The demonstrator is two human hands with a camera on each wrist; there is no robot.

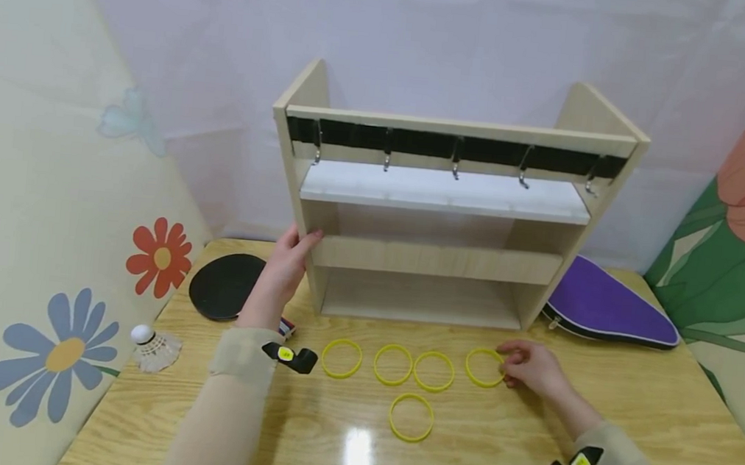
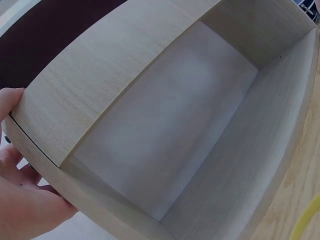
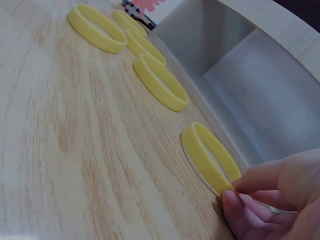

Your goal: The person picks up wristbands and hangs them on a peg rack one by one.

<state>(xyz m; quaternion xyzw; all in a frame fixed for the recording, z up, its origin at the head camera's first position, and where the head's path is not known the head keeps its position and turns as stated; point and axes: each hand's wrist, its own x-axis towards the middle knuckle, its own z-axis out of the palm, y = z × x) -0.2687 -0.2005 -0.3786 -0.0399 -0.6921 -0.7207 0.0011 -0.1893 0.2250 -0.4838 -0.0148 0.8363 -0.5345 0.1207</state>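
A pale wooden shelf rack (image 1: 436, 260) stands on the table, with a row of metal hooks (image 1: 456, 159) along a black strip near its top. My left hand (image 1: 284, 269) grips its left side panel, thumb at the front edge and fingers behind. With thumb and index finger my right hand (image 1: 536, 369) pinches the edge of the rightmost yellow ring (image 3: 207, 160), which rests on the table. Other yellow rings lie flat in front of the rack: a left one (image 1: 341, 358), two middle ones (image 1: 375, 366) (image 1: 452, 376), and a nearer one (image 1: 392, 411).
A black round paddle (image 1: 221, 286) lies left of the rack, partly behind my left arm. Further left is a shuttlecock (image 1: 154, 350). To the right, a purple racket case (image 1: 612, 305) lies against the rack's side. Flower-patterned cloth (image 1: 62, 353) borders the table.
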